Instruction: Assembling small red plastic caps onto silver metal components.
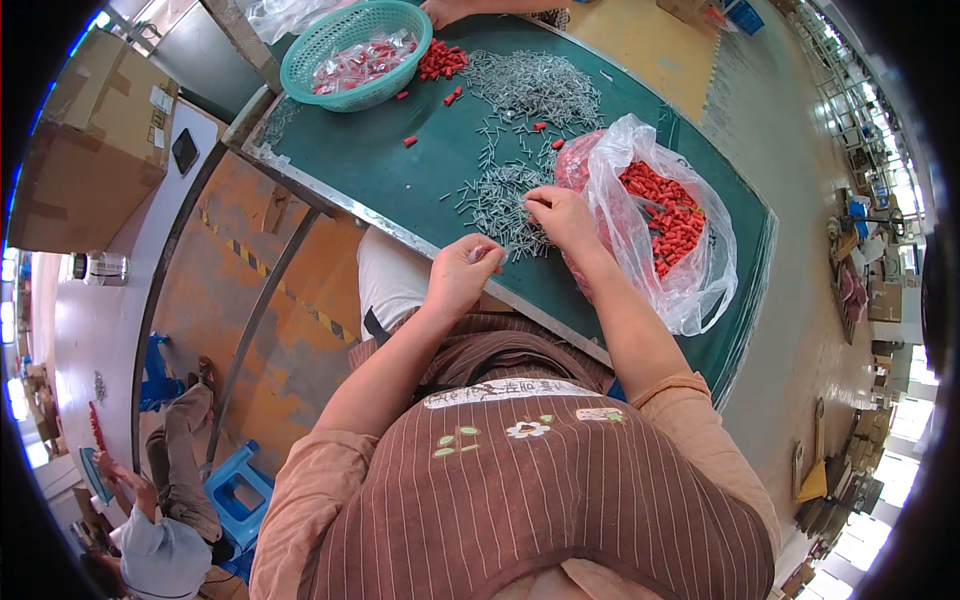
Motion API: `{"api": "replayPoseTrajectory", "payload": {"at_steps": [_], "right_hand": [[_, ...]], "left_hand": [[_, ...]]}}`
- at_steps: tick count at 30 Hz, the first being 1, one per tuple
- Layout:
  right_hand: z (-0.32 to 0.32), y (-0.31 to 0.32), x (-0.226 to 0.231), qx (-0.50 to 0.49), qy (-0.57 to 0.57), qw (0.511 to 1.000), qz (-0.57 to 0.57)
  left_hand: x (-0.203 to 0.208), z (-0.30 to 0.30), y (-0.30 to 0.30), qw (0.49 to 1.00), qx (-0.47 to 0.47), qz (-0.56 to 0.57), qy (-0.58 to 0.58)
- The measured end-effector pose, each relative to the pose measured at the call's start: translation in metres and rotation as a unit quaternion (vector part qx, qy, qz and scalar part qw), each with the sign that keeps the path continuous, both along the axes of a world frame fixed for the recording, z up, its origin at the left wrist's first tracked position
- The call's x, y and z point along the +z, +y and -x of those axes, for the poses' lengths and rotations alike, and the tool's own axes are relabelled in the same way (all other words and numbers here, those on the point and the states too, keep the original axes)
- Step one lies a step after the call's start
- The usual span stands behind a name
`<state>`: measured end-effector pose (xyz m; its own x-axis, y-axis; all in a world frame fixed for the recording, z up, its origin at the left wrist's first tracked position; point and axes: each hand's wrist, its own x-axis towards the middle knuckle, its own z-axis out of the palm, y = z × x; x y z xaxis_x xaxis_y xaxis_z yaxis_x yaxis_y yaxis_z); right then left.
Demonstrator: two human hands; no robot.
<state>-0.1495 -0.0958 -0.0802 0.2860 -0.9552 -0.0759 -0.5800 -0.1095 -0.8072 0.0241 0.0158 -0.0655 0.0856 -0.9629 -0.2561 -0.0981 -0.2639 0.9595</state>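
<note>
My left hand [463, 274] is closed near the table's front edge, its fingertips pressed around something small and whitish, too small to name. My right hand [562, 217] has its fingers pinched together at the near pile of screws [497, 195]; whatever lies between them is hidden. Right beside it, a clear plastic bag [712, 284] stands open, full of red plastic wall plugs [668, 222]. A larger heap of grey screws [540, 88] spreads farther back. Next to that lies a small heap of red plugs [440, 60], with several strays around.
A green plastic basket [292, 72] of small clear packets with red contents stands at the table's far left. Another person's hand [440, 12] rests at the far edge. Leftward are a side table with a phone [185, 151], a cardboard box [90, 150], a blue stool [240, 490] and a seated person.
</note>
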Motion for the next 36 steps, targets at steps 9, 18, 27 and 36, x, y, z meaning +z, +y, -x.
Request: {"api": "replayPoseTrajectory", "payload": {"at_steps": [9,18,27,36], "right_hand": [[0.021,0.004,-0.001,-0.053,-0.186,0.967,-0.163],[0.026,0.017,0.024,-0.073,-0.238,0.945,-0.215],[0.033,0.024,0.036,-0.076,-0.231,0.938,-0.247],[0.04,0.029,0.029,-0.084,-0.262,0.933,-0.233]], "left_hand": [[0.005,0.009,-0.007,0.999,-0.025,-0.032,-0.022],[0.014,0.012,-0.01,0.996,-0.038,-0.033,-0.068],[0.011,0.015,-0.015,0.995,-0.048,-0.029,-0.088],[0.015,0.019,-0.019,0.993,-0.057,-0.021,-0.101]]}}
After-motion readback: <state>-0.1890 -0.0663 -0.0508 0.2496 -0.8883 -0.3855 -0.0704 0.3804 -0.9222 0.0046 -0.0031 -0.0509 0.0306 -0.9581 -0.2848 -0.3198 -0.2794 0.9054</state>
